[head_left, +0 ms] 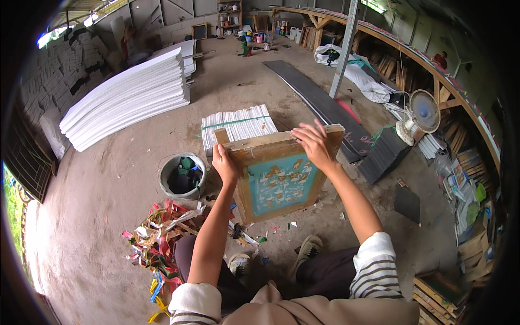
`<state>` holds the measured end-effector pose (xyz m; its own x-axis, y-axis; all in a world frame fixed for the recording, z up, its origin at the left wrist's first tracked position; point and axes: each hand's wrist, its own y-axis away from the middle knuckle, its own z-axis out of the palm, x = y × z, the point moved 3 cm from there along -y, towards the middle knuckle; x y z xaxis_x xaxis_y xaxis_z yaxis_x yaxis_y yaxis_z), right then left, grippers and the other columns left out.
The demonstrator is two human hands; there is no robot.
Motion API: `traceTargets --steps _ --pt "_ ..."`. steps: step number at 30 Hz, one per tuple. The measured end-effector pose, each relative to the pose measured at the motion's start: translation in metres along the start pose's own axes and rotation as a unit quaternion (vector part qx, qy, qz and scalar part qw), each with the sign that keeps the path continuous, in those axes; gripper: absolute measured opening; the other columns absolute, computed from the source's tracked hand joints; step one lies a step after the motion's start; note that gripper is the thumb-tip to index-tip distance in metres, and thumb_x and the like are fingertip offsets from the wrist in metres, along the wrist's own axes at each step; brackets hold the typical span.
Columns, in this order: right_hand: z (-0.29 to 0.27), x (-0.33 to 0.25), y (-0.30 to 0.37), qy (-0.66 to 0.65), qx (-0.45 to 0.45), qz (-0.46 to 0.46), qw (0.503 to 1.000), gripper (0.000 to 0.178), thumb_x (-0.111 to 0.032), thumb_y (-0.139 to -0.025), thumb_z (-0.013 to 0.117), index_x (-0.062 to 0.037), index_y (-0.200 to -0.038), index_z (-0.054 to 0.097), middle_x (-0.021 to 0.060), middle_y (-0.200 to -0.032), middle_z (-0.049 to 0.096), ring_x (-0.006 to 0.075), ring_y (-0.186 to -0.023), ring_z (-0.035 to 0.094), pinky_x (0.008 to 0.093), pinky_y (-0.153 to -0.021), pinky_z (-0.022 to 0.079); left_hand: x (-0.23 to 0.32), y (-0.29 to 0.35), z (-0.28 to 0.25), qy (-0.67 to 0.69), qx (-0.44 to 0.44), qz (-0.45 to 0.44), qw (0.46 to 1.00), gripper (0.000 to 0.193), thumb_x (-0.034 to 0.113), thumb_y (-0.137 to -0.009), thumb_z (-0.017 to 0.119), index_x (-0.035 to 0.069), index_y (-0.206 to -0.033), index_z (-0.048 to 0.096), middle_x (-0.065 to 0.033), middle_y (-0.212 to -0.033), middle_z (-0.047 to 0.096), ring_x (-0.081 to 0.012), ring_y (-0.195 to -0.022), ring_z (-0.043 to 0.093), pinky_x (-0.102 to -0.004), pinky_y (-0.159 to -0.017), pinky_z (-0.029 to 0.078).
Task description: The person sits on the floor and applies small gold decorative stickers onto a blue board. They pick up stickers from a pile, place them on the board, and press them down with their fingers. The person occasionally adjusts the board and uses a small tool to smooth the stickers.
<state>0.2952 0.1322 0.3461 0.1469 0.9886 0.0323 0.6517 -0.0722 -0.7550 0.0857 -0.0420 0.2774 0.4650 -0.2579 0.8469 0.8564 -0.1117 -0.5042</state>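
A wooden screen printing frame (257, 211) stands tilted upright in front of me, its lower edge near the floor. Its mesh (279, 181) is light blue with a pattern of white and brown shapes. My left hand (223, 164) is closed around the upper left corner of the frame, thumb up along the edge. At the upper right, my right hand (316, 145) lies against the top bar with its fingers stretched and spread apart. Behind the frame sits a strapped stack of white sheets (238, 123), partly hidden by it.
A bucket (162, 176) of dark cloths stands left of the frame. Colourful scraps (162, 238) heap beside my left leg. Large white sheets (130, 95) are piled at far left. Dark boards (303, 92), a metal post (344, 51) and a fan (423, 112) stand to the right.
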Motion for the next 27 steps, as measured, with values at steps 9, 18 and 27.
traceTargets --steps 9,18,27 --pt "-0.06 0.049 0.02 0.1 -0.031 0.013 0.994 0.023 -0.005 -0.08 0.064 -0.0097 -0.101 0.07 -0.0031 -0.13 0.056 0.0248 -0.125 0.042 0.0457 -0.109 0.029 0.009 0.004 -0.005 -0.007 -0.005 0.009 1.0 0.036 0.03 -0.099 0.037 -0.002 -0.091 0.05 -0.014 -0.067 0.048 -0.0209 -0.062 0.042 -0.0357 -0.062 0.04" --pt "-0.028 0.107 0.022 0.006 -0.003 0.275 0.962 0.021 -0.013 -0.091 0.053 -0.0017 -0.103 0.066 0.0138 -0.107 0.066 0.0313 -0.103 0.06 0.0398 -0.088 0.047 -0.006 -0.001 0.003 -0.004 0.014 0.016 1.0 0.039 0.032 -0.099 0.036 -0.003 -0.089 0.05 -0.0133 -0.066 0.042 -0.0216 -0.062 0.038 -0.0355 -0.061 0.037" --pt "-0.008 0.092 0.047 0.045 -0.008 0.174 0.984 0.033 -0.02 -0.096 0.047 -0.0024 -0.123 0.056 0.0112 -0.126 0.058 0.0265 -0.123 0.048 0.0488 -0.113 0.019 -0.037 -0.027 0.01 -0.089 -0.02 -0.058 0.994 0.048 0.037 -0.1 0.03 -0.005 -0.093 0.053 -0.0277 -0.08 0.057 -0.0433 -0.073 0.051 -0.0462 -0.071 0.041"
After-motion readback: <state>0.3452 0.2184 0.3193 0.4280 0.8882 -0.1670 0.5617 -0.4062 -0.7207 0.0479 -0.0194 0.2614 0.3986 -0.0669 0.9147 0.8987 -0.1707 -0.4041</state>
